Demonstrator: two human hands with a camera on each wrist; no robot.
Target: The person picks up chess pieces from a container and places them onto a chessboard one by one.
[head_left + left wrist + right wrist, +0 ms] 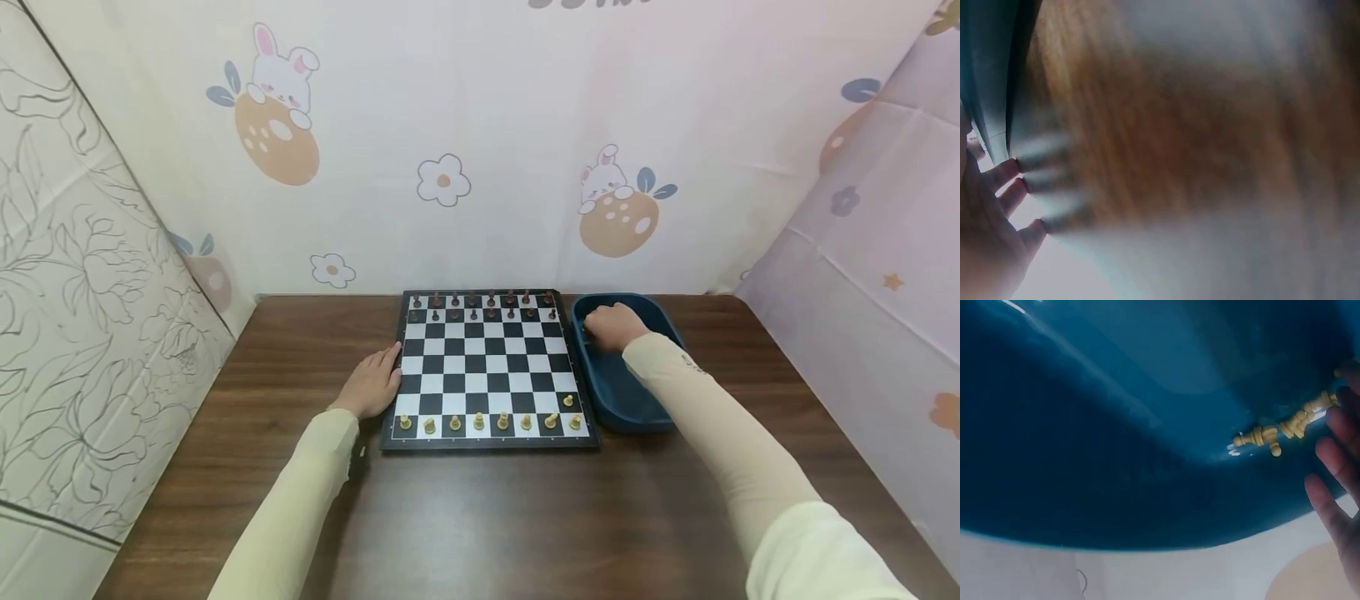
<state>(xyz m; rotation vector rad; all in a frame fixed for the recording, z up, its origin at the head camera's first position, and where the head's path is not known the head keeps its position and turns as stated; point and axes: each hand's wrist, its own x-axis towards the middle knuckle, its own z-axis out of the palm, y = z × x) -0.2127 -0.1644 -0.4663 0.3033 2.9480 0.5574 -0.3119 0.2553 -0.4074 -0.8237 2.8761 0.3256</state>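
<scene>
Yellow chess pieces [1257, 436] lie tipped on their sides along the edge of the blue tray's floor, and the right hand [617, 326] is down inside there with them! From the right wrist, its fingers look fairly straight and a little apart, tips right beside the small yellow cluster; the thumb is out of sight, and whether any fingertip actually touches a piece, I cannot tell. Over on the other flank, the left hand [369, 383] lies spread and relaxed, fingertips against the left edge of the chessboard [486, 354], gripping nothing.

Now to the containers: the blue tray [619, 392], deep-walled and round-cornered, sits just beside the board's right side, much of its floor showing bare in the head view. On the board, what a line-up! Dark reddish pieces [491, 315] fill two rows at the far end, a yellow row [478, 422] of eight stands along the near edge, and one lone yellow piece [567, 401] is posted in front of that row at the right-hand end. The middle squares between are bare black and white.

Underneath it all, a dark brown wood-grain table [465, 517], glossy toward the front. Behind, a pale cloth [510, 83] printed with rabbits and flowers; at left, a white panel [97, 267] with line-drawn blooms.
</scene>
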